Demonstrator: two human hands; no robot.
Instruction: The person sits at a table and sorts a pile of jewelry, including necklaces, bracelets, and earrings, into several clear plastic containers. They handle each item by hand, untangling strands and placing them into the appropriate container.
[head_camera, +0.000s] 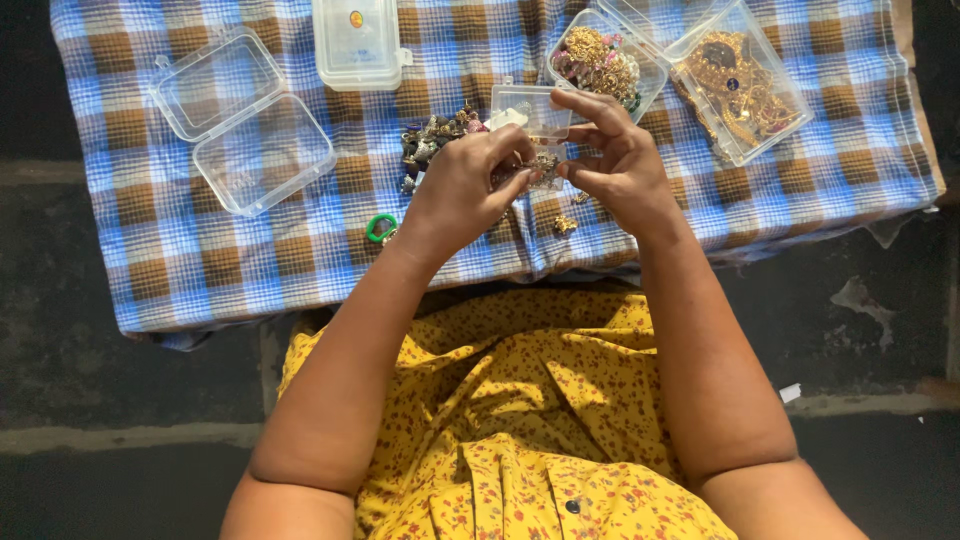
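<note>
My left hand (462, 188) and my right hand (615, 160) meet over a blue and brown checked cloth (200, 240). Both pinch a small metal jewellery piece (543, 165) between their fingertips. Just behind the hands stands a small clear plastic box (530, 105) with its lid up. A heap of dark and silver trinkets (432, 140) lies on the cloth beside my left hand. A green ring (380, 227) rests near my left wrist, and a small gold piece (565, 224) lies below the hands.
An open empty clear box (245, 125) sits at the left, and a closed white box (357, 42) at the top. Two open boxes at the upper right hold gold jewellery (600, 58) (738, 85). The cloth ends at a dark floor (860, 330).
</note>
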